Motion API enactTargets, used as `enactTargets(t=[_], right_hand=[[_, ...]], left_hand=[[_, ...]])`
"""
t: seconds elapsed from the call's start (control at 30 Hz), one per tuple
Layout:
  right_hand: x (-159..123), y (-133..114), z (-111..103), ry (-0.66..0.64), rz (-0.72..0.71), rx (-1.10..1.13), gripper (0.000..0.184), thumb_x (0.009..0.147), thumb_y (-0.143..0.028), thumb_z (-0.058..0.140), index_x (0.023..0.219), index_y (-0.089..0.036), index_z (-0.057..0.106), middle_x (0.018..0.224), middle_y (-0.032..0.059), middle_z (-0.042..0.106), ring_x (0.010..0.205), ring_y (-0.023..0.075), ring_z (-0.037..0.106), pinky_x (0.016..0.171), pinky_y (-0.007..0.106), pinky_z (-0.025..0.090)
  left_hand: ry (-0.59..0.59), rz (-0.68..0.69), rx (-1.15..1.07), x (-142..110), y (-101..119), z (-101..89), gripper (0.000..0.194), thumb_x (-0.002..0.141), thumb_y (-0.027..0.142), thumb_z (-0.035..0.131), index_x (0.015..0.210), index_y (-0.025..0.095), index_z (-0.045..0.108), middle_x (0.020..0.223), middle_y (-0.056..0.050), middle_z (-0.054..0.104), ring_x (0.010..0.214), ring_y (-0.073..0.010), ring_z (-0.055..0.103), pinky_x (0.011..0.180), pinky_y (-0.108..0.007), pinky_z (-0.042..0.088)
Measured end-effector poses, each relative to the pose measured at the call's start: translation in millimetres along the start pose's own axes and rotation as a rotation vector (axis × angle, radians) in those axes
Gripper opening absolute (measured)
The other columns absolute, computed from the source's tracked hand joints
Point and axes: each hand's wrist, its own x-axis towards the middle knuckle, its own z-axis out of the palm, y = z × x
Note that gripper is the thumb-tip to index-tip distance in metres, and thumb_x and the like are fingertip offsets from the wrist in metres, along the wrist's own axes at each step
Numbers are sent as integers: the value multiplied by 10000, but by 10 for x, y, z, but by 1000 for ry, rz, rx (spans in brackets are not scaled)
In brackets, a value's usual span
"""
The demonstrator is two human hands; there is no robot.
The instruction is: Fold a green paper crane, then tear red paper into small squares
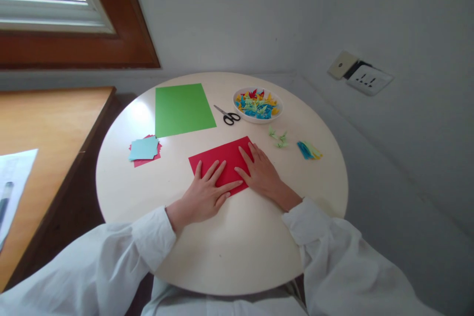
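A red sheet of paper (231,155) lies at a slight slant on the round white table (177,182); it looks rectangular, and I cannot tell if it is folded. My left hand (205,192) rests flat on its lower left part with fingers spread. On the paper's right end lies my right hand (261,170), fingers stretched out and apart. Both hands partly cover the paper's near edge. Beyond the paper are black-handled scissors (230,117), blades slightly apart, pointing to the upper left.
A green sheet (185,111) lies at the back left, near a stack of light blue and red paper pieces (144,149). A white bowl (255,119) holds many colourful folded papers. Small green folded papers (278,138) and a blue-yellow bundle (308,150) lie right. Walls border the table.
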Motion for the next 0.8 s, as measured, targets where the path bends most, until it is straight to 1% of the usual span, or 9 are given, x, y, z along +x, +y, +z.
enactTargets(t=[0.1,0.23,0.33,0.47,0.57,0.67,0.8], right_hand=[[3,6,11,-1,0,-2,645,901,-493,325,1408,-94,312,1488,200,251,1389,298,192,1090,475,244],[5,5,12,1,1,-2,654,894,-492,349,1405,-86,316,1485,206,255,1386,306,199,1089,473,243],[3,0,10,15,-2,-2,649,891,-480,365,1398,-77,329,1484,208,257,1385,307,202,1089,469,245],[2,-7,4,36,0,-3,640,888,-489,366,1393,-96,343,1482,194,272,1384,303,208,1084,478,251],[2,-11,-1,23,8,-15,645,888,-488,371,1394,-89,343,1473,208,283,1382,309,214,1087,469,246],[1,-11,8,20,10,-23,649,890,-486,373,1399,-87,333,1473,216,278,1382,311,211,1093,459,234],[1,-9,26,31,9,-23,643,892,-488,364,1404,-101,325,1478,203,275,1384,307,207,1094,470,227]], left_hand=[[-8,16,8,-4,2,-31,480,928,325,367,1380,453,270,1515,-73,233,1371,-341,220,1022,-663,138],[-39,43,29,4,-1,-69,480,930,328,364,1377,467,260,1498,-80,274,1374,-344,208,1007,-673,160],[-68,60,40,14,0,-107,479,934,326,353,1380,464,250,1488,-93,291,1375,-346,203,994,-674,188],[-108,70,52,34,14,-180,460,942,344,320,1385,451,252,1479,-124,298,1371,-354,213,969,-674,233],[-131,76,59,43,24,-209,456,941,348,323,1384,443,265,1478,-117,303,1373,-350,207,974,-668,237],[-119,79,53,32,18,-186,462,939,344,334,1385,441,262,1485,-110,291,1384,-338,181,993,-664,214],[-65,72,23,0,4,-122,451,939,352,325,1379,439,278,1500,-115,252,1385,-345,170,997,-683,168]])
